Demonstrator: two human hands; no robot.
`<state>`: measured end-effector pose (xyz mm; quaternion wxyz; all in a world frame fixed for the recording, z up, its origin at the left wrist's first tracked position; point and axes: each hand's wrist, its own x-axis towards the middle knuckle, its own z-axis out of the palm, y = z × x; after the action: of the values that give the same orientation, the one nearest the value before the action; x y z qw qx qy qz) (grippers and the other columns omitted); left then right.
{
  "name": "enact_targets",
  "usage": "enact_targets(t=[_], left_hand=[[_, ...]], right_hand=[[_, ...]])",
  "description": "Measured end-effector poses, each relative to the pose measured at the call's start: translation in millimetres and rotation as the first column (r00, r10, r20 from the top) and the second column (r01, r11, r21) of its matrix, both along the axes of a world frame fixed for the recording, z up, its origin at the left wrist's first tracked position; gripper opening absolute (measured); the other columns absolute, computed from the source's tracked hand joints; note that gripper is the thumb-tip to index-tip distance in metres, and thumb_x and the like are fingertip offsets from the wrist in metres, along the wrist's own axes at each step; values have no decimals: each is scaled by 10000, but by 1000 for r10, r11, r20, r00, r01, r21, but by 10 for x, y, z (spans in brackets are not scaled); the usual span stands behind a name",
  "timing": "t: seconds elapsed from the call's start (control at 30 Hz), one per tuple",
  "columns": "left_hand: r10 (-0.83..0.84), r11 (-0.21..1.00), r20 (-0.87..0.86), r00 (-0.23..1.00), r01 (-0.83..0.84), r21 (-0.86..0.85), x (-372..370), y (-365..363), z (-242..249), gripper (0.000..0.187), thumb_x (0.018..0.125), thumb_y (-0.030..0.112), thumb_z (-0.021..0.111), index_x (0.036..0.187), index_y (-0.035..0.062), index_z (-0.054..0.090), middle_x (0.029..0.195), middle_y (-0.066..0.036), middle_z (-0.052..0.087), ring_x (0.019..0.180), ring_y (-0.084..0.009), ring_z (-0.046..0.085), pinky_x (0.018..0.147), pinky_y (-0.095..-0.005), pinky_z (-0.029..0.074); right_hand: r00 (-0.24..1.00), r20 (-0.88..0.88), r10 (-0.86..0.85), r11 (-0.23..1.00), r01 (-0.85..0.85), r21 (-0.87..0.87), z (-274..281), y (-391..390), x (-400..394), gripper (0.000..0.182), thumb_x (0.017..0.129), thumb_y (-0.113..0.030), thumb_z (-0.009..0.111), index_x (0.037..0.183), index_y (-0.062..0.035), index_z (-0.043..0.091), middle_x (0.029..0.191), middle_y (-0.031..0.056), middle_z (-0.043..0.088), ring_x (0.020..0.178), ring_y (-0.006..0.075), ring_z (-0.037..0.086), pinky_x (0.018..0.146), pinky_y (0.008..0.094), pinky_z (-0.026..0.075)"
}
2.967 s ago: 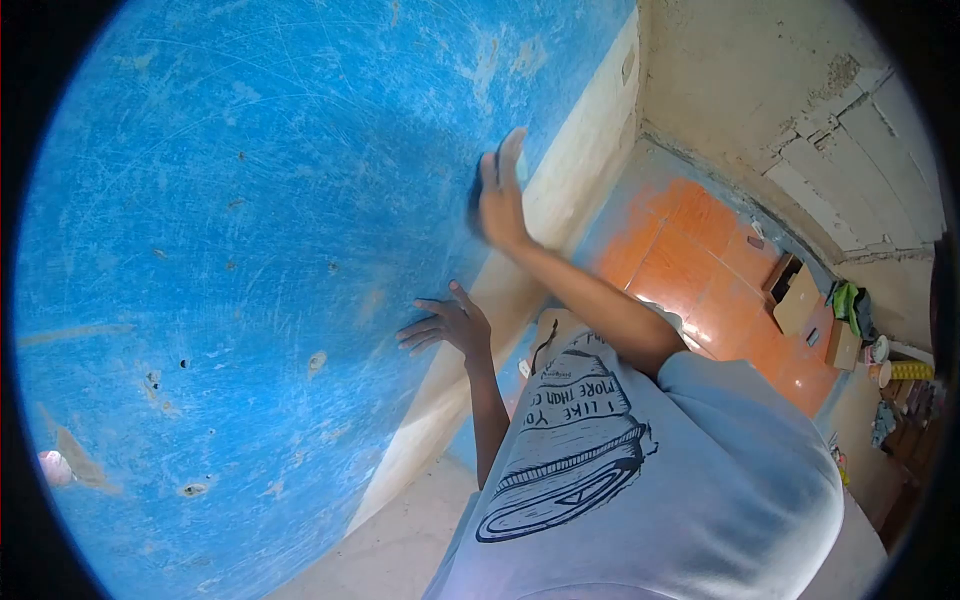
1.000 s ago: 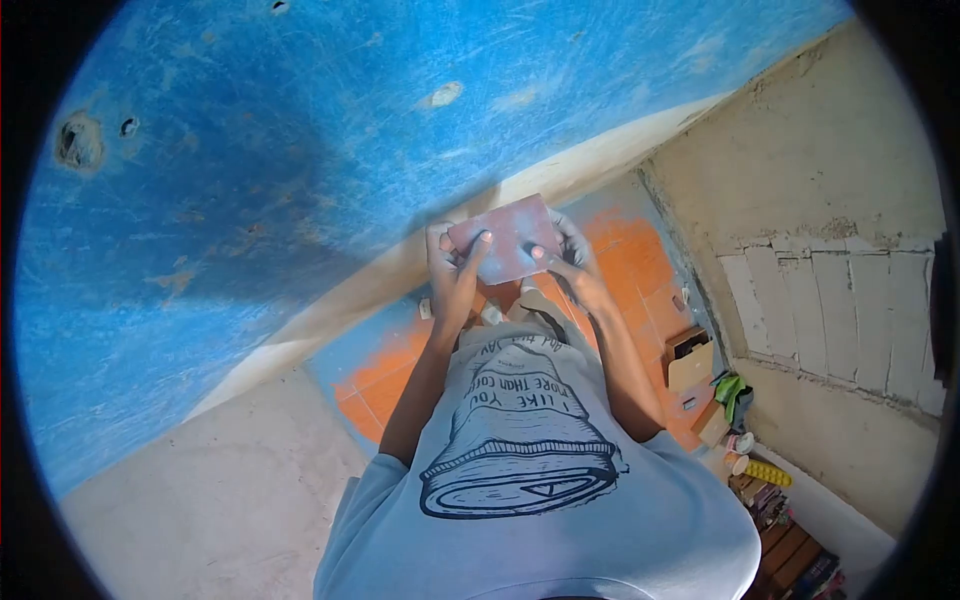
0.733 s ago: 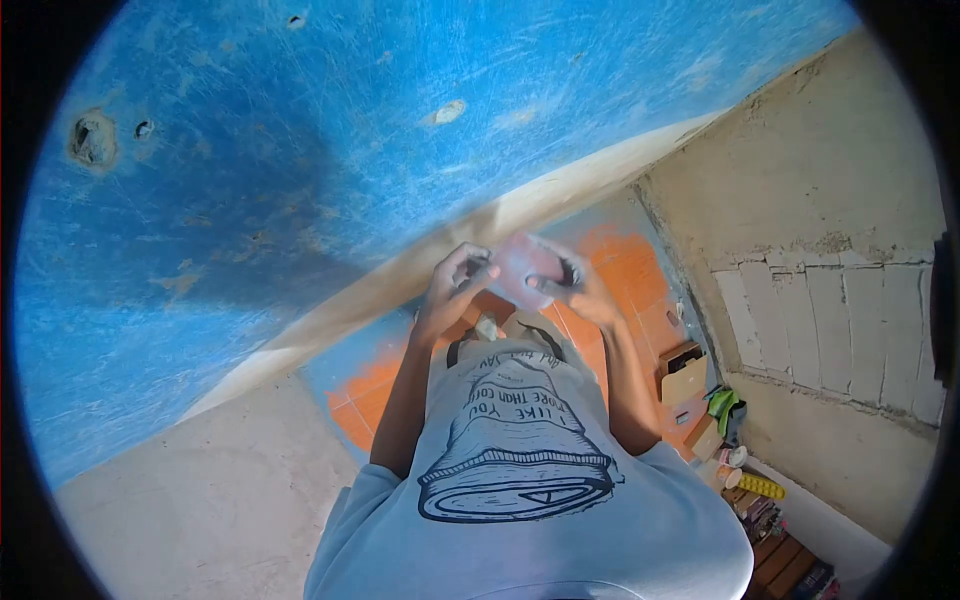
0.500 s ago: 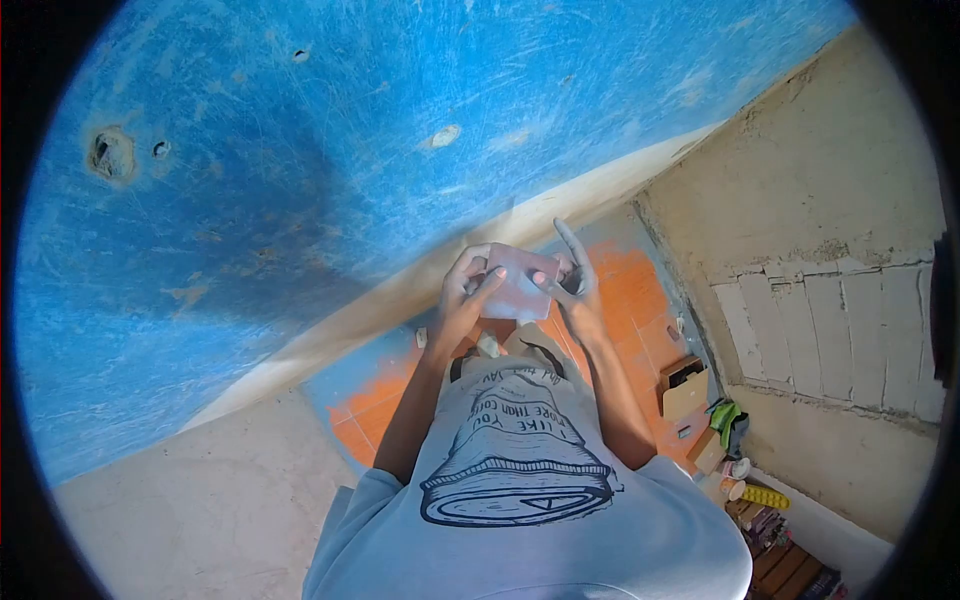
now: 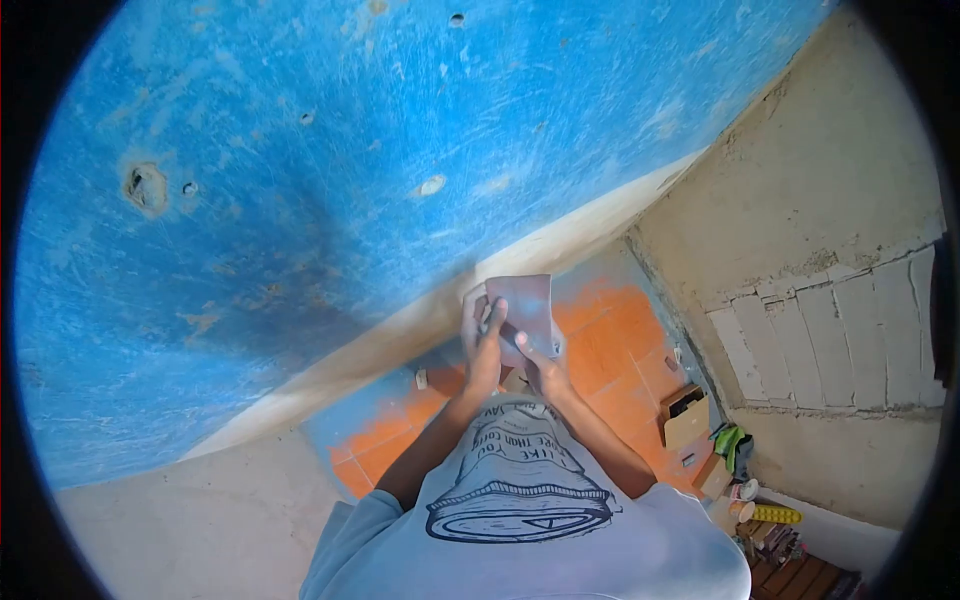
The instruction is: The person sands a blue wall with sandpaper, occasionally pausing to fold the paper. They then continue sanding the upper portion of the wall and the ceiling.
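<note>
A reddish-brown, roughly rectangular sheet (image 5: 527, 300) with pale bluish dust on it is held in front of my body, beside the foot of the blue wall. My left hand (image 5: 483, 335) grips its left side, thumb on the face and fingers behind. My right hand (image 5: 543, 360) holds the lower right part, its thumb also on the face and its other fingers mostly hidden behind. Both hands look dusty.
The scratched blue wall (image 5: 350, 150) has several holes and chips. Orange tiles (image 5: 610, 340) lie below, dusted blue. Along the right wall (image 5: 800, 200) stand an open cardboard box (image 5: 685, 420), a green cloth (image 5: 730, 440) and a yellow item (image 5: 775, 513).
Both hands have moved down and closer together with the sheet. It now stands taller than wide, and the fingers of my right hand, spread before, are behind it. The view has shifted slightly.
</note>
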<state>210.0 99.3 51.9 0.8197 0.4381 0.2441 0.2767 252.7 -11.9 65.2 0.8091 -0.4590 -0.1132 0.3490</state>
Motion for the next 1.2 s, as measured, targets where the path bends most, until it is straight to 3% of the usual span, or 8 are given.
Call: enact_targets(t=[0.27, 0.47, 0.67, 0.8, 0.93, 0.97, 1.07, 1.2], left_hand=[[258, 848, -81, 963, -185, 497, -97, 274, 327, 440, 1024, 173, 564, 1427, 33, 456, 1385, -131, 467, 1261, -254, 472, 1063, -381, 382], [630, 18, 149, 762, -207, 978, -328, 651, 712, 519, 1046, 259, 517, 1506, 64, 374, 1556, -270, 207, 1448, -429, 224, 1148, -576, 216], [631, 183, -262, 730, 188, 965, -423, 1145, 272, 653, 1075, 420, 376, 1596, 76, 185, 1567, -416, -108, 1424, -638, -112, 1104, -739, -9], [603, 227, -332, 725, 243, 943, -412, 1128, 267, 659, 1079, 452, 328, 1592, 65, 180, 1519, -489, -80, 1390, -686, -116, 1075, -767, -38], [647, 202, -326, 689, 257, 945, -340, 1138, 166, 675, 1077, 471, 315, 1601, 86, 135, 1518, -478, -123, 1377, -692, -147, 1050, -786, -69], [639, 211, -344, 687, 274, 938, -356, 1154, 150, 688, 1074, 488, 304, 1607, 104, 100, 1528, -454, -157, 1381, -680, -170, 1049, -786, -78], [624, 226, -368, 689, 291, 929, -359, 1111, 146, 700, 1072, 500, 300, 1614, 122, 69, 1537, -433, -190, 1384, -669, -192, 1049, -786, -86], [603, 262, -425, 676, 335, 905, -377, 1120, 231, 688, 1075, 479, 311, 1614, 120, 77, 1537, -442, -168, 1388, -675, -160, 1058, -779, -78]], right_hand=[[625, 779, -48, 952, 264, -153, 625, 416, 633, 637, 1042, -100, 465, 1597, -38, 159, 1639, 199, 227, 1495, 327, 269, 1203, 414, 239], [295, 933, -205, 888, 458, 50, 1178, 911, 1167, 606, 1044, -62, 365, 1586, 17, 104, 1631, 253, 182, 1510, 409, 186, 1220, 466, 196], [13, 1000, -23, 896, 445, 15, 945, 1200, 1119, 615, 1077, -260, 331, 1555, 81, 149, 1629, 306, 83, 1526, 433, 37, 1229, 528, 27], [241, 940, -242, 850, 520, 85, 1139, 1357, 1143, 642, 1080, -331, 313, 1553, 78, 170, 1631, 299, 91, 1522, 448, 36, 1221, 556, 11], [-111, 992, 53, 918, 396, -4, 972, 1172, 1231, 644, 1084, -339, 316, 1551, 83, 180, 1634, 294, 88, 1526, 436, 32, 1225, 538, 9], [191, 968, -164, 887, 459, 60, 939, 1223, 1295, 645, 1074, -329, 349, 1548, 81, 196, 1624, 307, 119, 1517, 462, 63, 1214, 574, 21], [147, 958, -245, 850, 509, 139, 959, 1271, 1133, 630, 1068, -308, 376, 1543, 76, 221, 1613, 309, 163, 1504, 480, 113, 1213, 573, 60], [-337, 919, 203, 885, 466, -25, 924, 1088, 1427, 592, 1066, -246, 378, 1527, 98, 237, 1591, 333, 199, 1487, 501, 150, 1223, 516, 117]])
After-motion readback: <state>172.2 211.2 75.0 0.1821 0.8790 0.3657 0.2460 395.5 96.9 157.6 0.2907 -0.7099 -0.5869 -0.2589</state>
